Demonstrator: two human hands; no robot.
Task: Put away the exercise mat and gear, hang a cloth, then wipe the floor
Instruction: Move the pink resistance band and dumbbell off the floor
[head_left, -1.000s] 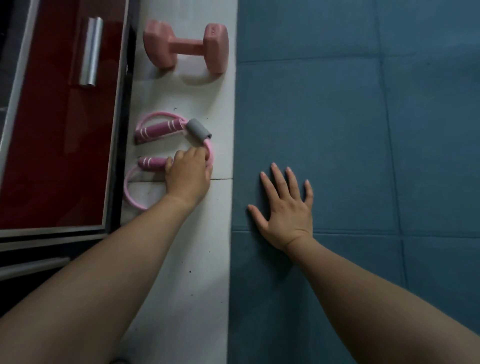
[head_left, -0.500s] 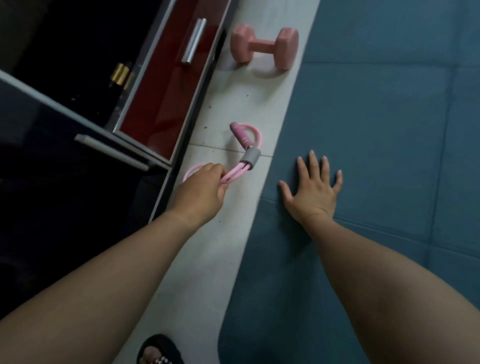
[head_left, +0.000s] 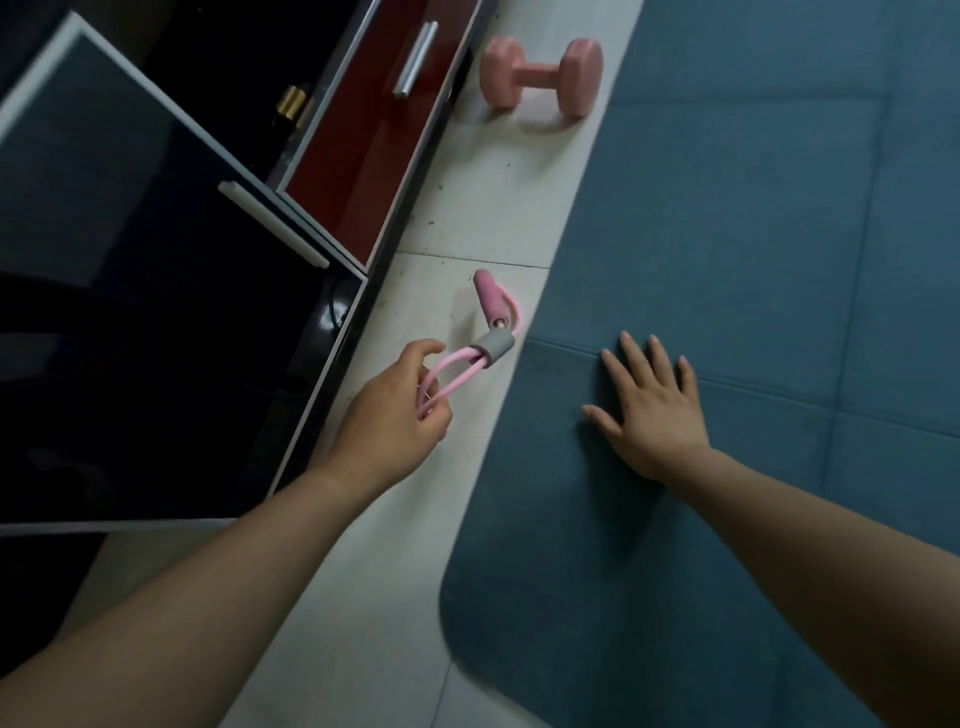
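My left hand (head_left: 392, 421) grips one loop of a pink figure-eight resistance band (head_left: 491, 312) with a grey middle sleeve, lifted just above the white floor strip. Its far pink foam handle points away from me. My right hand (head_left: 649, 410) lies flat, fingers spread, on the blue exercise mat (head_left: 727, 234), near the mat's left edge. A pink dumbbell (head_left: 540, 75) rests on the floor farther ahead, between the cabinet and the mat.
A low dark cabinet (head_left: 156, 338) runs along the left, with a red-fronted drawer (head_left: 374, 135) and metal handle standing open. A narrow strip of white tiled floor (head_left: 363, 571) separates cabinet and mat. The mat's rounded near corner lies at the bottom.
My left hand closed on the band's near loop, pulled it toward me and lifted it off the floor. The view swung left, showing more cabinet. My right hand stayed flat on the mat.
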